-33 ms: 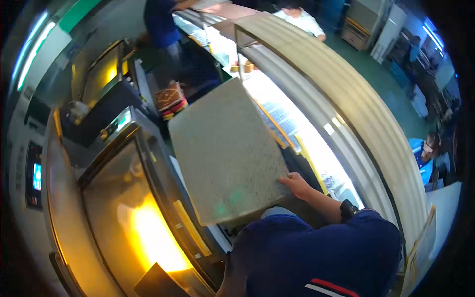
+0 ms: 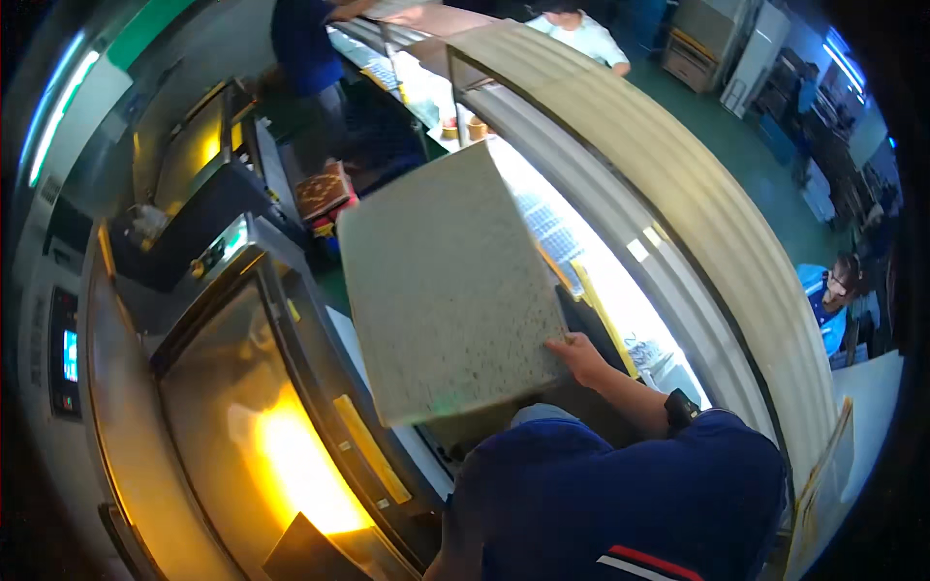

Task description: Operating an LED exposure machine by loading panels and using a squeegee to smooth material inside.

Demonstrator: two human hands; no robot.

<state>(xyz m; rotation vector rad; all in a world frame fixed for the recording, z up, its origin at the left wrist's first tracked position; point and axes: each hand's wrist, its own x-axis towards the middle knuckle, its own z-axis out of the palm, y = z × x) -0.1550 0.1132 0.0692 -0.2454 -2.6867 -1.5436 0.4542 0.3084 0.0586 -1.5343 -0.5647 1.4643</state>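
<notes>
My right hand (image 2: 578, 358), with a dark watch on its wrist, is closed on the lower right edge of a large, flat grey panel (image 2: 450, 290). The panel is roughly square, with dark specks toward its lower right, and is held tilted in front of my body. Only a little of my left arm shows at the lower edge; the hand itself is out of the picture. A dark brown flat piece (image 2: 315, 552) juts up at the bottom, in front of the glowing machine; what supports it is hidden.
To the left, a machine (image 2: 358, 445) with a glowing yellow bed stands under a raised lid (image 2: 145, 416). On the right runs a brightly lit bench (image 2: 630, 310) beneath a long curved cover (image 2: 668, 174). Other people (image 2: 310, 48) are beyond and at the right.
The grey panel has moved slightly up and to the right, its lower edge rising. My right hand keeps its grip, and the whole view has shifted a little.
</notes>
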